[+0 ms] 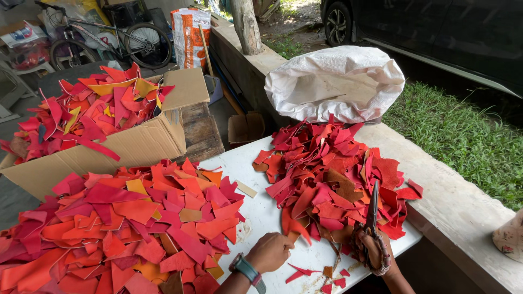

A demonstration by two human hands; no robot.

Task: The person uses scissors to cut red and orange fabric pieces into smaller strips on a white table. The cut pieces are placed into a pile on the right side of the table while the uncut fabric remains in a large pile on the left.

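Note:
My right hand [372, 251] grips a pair of dark scissors [372, 207], blades closed and pointing up over the right pile of red and orange leather scraps [332, 174]. My left hand [271, 251], a watch on its wrist, rests in a loose fist on the white table [261, 212] between the two piles; whether it pinches a scrap is unclear. A bigger heap of red, pink and orange scraps [131, 228] lies to the left. Small cut slivers [302, 270] lie near the table's front edge.
A cardboard box [109, 147] full of scraps stands at the back left. A white sack [335, 81] sits on the concrete ledge [452, 201] behind the right pile. Beyond are a bicycle [103, 41], a printed sack [189, 35], a tree trunk, grass and a dark car.

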